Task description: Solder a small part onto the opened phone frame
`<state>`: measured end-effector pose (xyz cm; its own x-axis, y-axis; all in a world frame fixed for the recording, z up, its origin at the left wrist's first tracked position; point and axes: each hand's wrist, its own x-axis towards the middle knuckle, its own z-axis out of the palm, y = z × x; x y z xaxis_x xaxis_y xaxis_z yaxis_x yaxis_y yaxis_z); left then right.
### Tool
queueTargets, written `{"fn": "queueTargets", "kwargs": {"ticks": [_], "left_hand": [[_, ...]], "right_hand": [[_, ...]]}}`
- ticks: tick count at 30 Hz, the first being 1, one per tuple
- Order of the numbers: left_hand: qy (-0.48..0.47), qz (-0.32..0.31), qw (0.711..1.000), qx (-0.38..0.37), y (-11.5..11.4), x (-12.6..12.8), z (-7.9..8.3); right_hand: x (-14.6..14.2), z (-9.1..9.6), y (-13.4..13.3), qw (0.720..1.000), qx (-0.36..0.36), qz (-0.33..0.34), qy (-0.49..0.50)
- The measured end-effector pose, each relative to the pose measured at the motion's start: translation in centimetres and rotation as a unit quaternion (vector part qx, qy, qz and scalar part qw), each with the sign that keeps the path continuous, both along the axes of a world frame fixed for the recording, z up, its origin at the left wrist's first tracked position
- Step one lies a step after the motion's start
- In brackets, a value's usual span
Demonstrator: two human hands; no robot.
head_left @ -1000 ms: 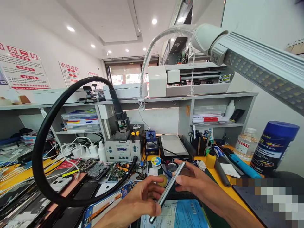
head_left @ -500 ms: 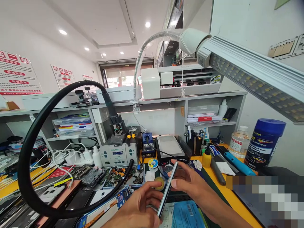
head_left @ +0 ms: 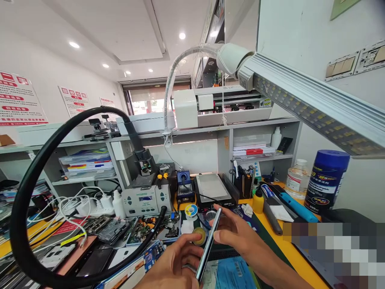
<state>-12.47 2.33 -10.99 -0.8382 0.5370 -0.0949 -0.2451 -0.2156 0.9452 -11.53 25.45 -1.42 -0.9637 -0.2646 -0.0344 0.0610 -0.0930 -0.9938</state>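
Note:
A slim phone [head_left: 208, 245], seen edge-on with a shiny metal frame, is held upright and tilted between my two hands. My left hand [head_left: 177, 261] grips its lower end, the fingers curled behind it and the thumb near the bottom. At the upper end, my right hand [head_left: 233, 233] pinches it between thumb and fingers. The phone's faces cannot be made out from this angle. Under the hands lies a blue plastic packet [head_left: 233, 273]. Just behind the left fingers sits a round yellowish tin [head_left: 199, 236].
A thick black hose [head_left: 18, 200] loops across the left side beside a hot-air station [head_left: 144, 199]. A tray of circuit boards [head_left: 135, 233] is in front of it. At right stand a blue canister [head_left: 327, 180] and a clear bottle [head_left: 297, 178]. An LED lamp [head_left: 300, 100] hangs overhead.
The view has shifted slightly, so the surroundings sit a little further left. Both hands keep their hold on the phone, with almost no change in its tilt.

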Motion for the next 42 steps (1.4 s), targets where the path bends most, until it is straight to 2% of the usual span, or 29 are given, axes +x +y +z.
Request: {"fn": "queueTargets", "kwargs": {"ticks": [6, 11, 15, 21, 29, 36, 39, 42], "left_hand": [[0.023, 0.007, 1.0, -0.01, 0.1, 0.1, 0.0], [0.08, 0.026, 0.996, -0.03, 0.2, 1.2, 2.0], [0.136, 0.05, 0.988, -0.047, 0.3, 2.2, 3.4], [0.173, 0.098, 0.978, -0.059, 0.2, 2.2, 3.8], [0.158, 0.126, 0.977, -0.063, -0.3, 1.3, 4.5], [0.146, 0.129, 0.981, -0.021, 0.3, 2.7, 3.9], [0.113, 0.109, 0.987, 0.029, 1.2, 3.0, 3.7], [0.038, 0.064, 0.992, 0.103, 1.4, 3.3, 4.2]], "right_hand": [[-0.4, -0.6, 0.2, 1.0, -0.009, 0.01, 0.008], [-0.7, -1.4, 0.3, 0.999, -0.036, 0.014, 0.031], [-0.9, -1.6, 0.7, 0.994, -0.061, 0.057, 0.07], [-0.9, -0.5, 1.8, 0.978, -0.13, 0.146, 0.069], [-0.8, 0.1, 2.1, 0.977, -0.088, 0.174, 0.084], [-1.0, -0.4, 2.0, 0.979, -0.111, 0.159, 0.068], [-1.0, -1.2, 1.5, 0.982, -0.1, 0.146, 0.066], [-0.4, -2.3, 0.1, 0.985, -0.092, 0.131, 0.06]]}}
